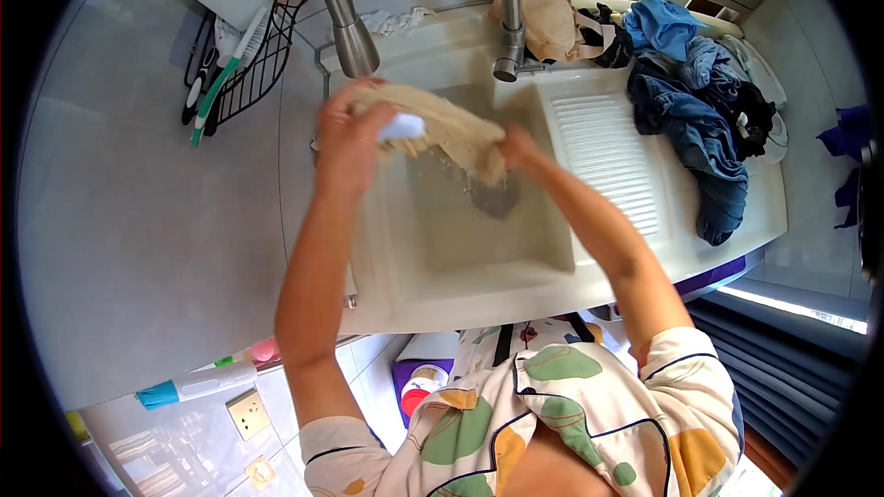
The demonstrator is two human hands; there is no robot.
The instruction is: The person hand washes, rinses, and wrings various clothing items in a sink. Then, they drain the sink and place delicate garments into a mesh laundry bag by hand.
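A wet beige cloth (447, 124) is stretched between my hands above the laundry sink (378, 262), with drops falling from it. My left hand (350, 133) is closed on the cloth's left end, near the faucet. A small white object (402, 127) shows beside its fingers, pale bristle-like tufts under it; its kind is blurred. My right hand (518, 149) grips the other end over the basin's right side. Cloudy water covers the bottom of the basin around a dark drain (495, 198).
Jeans (695, 138) and other clothes lie on the right, next to a ribbed washboard (608, 161). A curved faucet (354, 41) and a second tap (509, 46) reach over the back. A wire rack (267, 74) with a green-white brush (226, 74) hangs at left.
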